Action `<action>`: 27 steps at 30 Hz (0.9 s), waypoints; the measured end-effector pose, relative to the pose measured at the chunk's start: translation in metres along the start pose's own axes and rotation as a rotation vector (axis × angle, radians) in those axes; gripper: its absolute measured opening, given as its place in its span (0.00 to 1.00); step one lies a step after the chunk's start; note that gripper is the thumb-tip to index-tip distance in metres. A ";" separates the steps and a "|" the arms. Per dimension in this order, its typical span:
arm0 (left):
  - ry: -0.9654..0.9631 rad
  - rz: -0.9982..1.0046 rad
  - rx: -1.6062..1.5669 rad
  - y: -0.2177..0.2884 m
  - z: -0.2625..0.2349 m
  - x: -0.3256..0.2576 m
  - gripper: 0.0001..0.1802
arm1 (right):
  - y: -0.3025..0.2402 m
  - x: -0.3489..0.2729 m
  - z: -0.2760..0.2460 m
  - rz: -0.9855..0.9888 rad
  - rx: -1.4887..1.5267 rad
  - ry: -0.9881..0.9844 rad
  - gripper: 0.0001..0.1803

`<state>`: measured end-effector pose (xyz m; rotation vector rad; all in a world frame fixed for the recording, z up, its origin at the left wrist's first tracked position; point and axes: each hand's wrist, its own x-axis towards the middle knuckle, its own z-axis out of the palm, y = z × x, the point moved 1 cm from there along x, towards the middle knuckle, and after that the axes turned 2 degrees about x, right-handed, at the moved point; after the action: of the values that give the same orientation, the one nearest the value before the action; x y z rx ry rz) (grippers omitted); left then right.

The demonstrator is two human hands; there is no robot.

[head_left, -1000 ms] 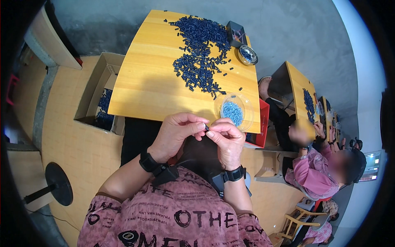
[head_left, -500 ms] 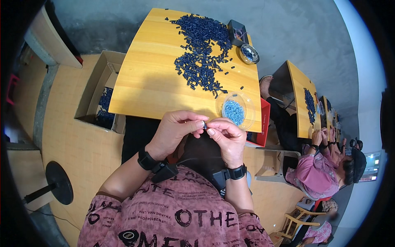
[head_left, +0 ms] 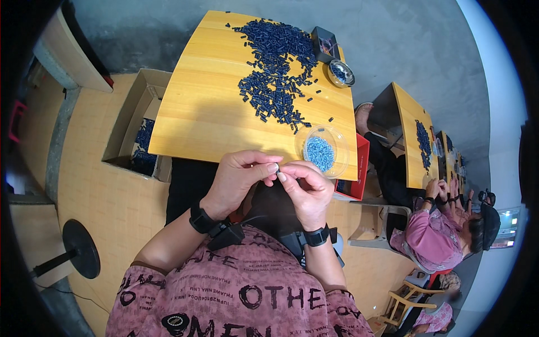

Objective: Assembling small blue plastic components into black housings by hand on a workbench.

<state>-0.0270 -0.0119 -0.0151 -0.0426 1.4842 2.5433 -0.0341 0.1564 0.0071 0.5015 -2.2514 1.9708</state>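
Observation:
My left hand [head_left: 238, 177] and my right hand [head_left: 307, 190] meet just off the near edge of the table, above my lap. Their thumbs and forefingers are pinched together around a small dark piece [head_left: 278, 171], mostly covered by the fingertips. Past my right hand, a clear round tub [head_left: 343, 160] holds many tiny light-blue parts [head_left: 319, 153]. Farther up the table lies a big loose heap of short dark-blue tubes [head_left: 275, 48], which trails toward the tub.
A metal bowl [head_left: 341, 73] and a black box [head_left: 324, 44] stand at the table's far right corner. Below the right edge is a red box [head_left: 362, 168]. An open cardboard box [head_left: 124, 126] with dark parts sits at the left. Co-workers [head_left: 432, 238] sit at another table [head_left: 412, 135] rightward.
My right hand has tilted and shifted slightly left, its thumb closer to the left fingertips. Less of the small dark piece shows. My left hand has hardly moved.

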 end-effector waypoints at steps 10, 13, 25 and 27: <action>0.015 0.087 0.052 -0.007 0.000 0.000 0.10 | 0.010 -0.001 0.011 -0.056 -0.090 0.121 0.05; 0.049 0.074 0.002 -0.004 -0.001 -0.001 0.09 | 0.005 0.005 0.013 -0.099 -0.115 0.092 0.05; 0.063 0.004 -0.258 -0.019 -0.018 0.005 0.11 | 0.017 0.008 0.024 0.083 0.090 -0.024 0.08; 0.065 0.020 -0.241 -0.021 -0.019 0.005 0.11 | 0.015 0.012 0.026 -0.038 -0.087 -0.022 0.07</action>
<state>-0.0299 -0.0179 -0.0432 -0.1479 1.1961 2.7472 -0.0462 0.1310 -0.0077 0.5539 -2.3109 1.8491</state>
